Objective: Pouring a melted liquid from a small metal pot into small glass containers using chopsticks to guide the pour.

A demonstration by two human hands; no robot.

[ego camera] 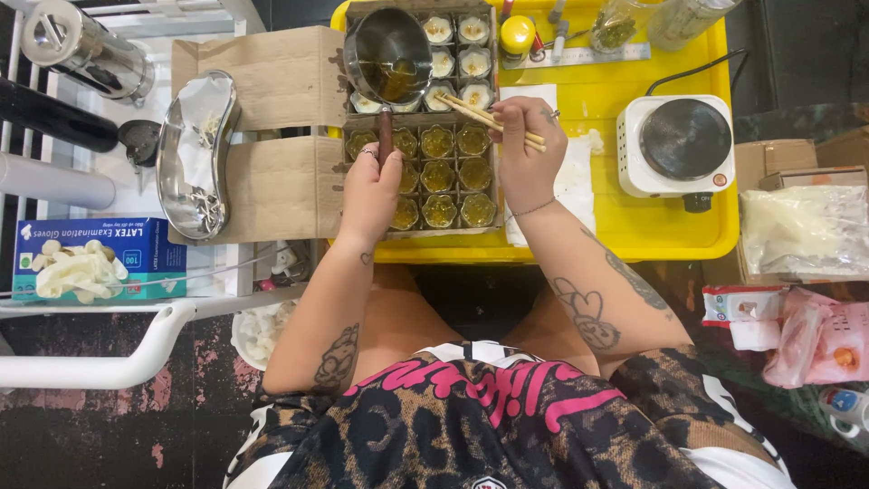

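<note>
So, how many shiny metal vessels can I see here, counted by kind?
small saucepan: 1
kidney-shaped dish: 1
cylindrical canister: 1
Total: 3

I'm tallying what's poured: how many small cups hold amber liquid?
10 small amber-filled glass cups in the cardboard tray's near section: four in the far row, three in each nearer row. The left hand may hide more.

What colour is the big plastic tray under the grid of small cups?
Bright yellow; the large plastic tray shows best in the head view.
</note>
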